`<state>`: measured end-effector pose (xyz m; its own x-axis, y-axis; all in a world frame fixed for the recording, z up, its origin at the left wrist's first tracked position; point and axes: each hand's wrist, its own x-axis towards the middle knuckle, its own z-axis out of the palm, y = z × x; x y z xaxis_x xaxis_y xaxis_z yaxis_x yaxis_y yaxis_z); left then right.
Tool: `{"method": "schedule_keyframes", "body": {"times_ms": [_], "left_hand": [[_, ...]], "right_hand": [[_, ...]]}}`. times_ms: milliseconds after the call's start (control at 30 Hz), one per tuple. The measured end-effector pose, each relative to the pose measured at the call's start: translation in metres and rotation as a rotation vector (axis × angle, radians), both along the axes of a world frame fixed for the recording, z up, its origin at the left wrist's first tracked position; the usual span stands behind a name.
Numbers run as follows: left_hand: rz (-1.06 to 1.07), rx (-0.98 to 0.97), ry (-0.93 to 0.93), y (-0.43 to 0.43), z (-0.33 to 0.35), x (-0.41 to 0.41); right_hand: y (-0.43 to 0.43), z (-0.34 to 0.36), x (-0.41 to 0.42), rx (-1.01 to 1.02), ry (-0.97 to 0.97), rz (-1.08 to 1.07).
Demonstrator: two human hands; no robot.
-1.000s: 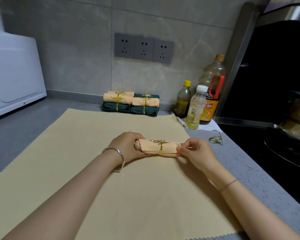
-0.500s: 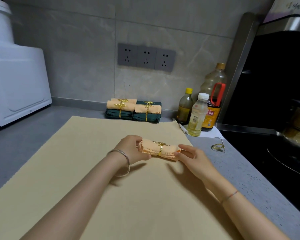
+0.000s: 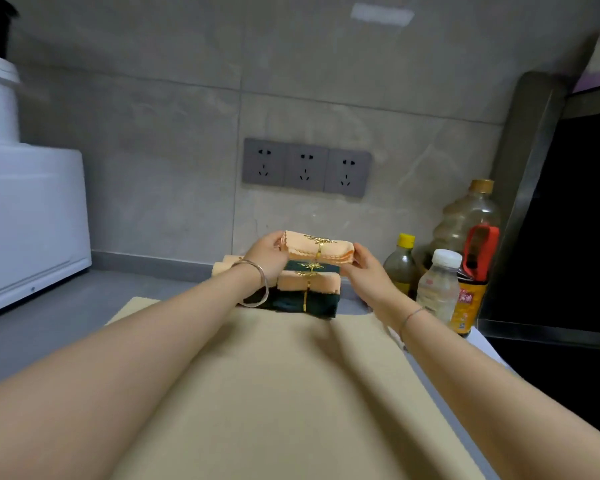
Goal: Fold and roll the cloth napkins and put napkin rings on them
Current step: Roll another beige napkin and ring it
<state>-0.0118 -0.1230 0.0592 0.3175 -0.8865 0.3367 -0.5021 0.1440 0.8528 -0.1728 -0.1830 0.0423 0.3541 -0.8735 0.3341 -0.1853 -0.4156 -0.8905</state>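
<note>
A rolled orange napkin (image 3: 333, 251) with a gold leaf ring (image 3: 319, 249) around its middle is held level just above a stack of finished rolls. My left hand (image 3: 265, 252) grips its left end and my right hand (image 3: 366, 268) grips its right end. Directly below lies the stack (image 3: 309, 292) by the wall: dark green and orange rolls, each with a gold ring. My left wrist hides the stack's left half.
A tan mat (image 3: 284, 393) covers the grey counter under my forearms. Three bottles (image 3: 440, 289) stand right of the stack, next to a black stove area (image 3: 568, 258). A white appliance (image 3: 28, 216) sits far left. Wall sockets (image 3: 307, 166) are above the stack.
Both hands have lifted the ringed orange roll off the mat and carried it forward to just above the stack by the wall. The camera has moved closer to the wall.
</note>
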Motion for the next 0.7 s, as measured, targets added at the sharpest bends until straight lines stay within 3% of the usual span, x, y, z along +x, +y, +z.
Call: {"method": "schedule_keyframes", "body": {"times_ms": [133,367,533,700], "left_hand": [[-0.020,0.000,-0.035,-0.050,-0.016,0.016],[0.065,0.197,-0.358,-0.088,-0.061,0.037],[0.127,0.250,-0.564,-0.067,-0.068,0.025],[-0.013,0.507,-0.744,0.011,-0.090,-0.005]], "right_hand": [[-0.043,-0.013,0.021,0.000,-0.059,-0.020],[-0.072,-0.051,0.027,0.074,0.031,-0.052],[-0.052,-0.048,0.013,0.066,0.075,-0.116],[0.004,-0.062,-0.017,0.019,0.268,-0.099]]}}
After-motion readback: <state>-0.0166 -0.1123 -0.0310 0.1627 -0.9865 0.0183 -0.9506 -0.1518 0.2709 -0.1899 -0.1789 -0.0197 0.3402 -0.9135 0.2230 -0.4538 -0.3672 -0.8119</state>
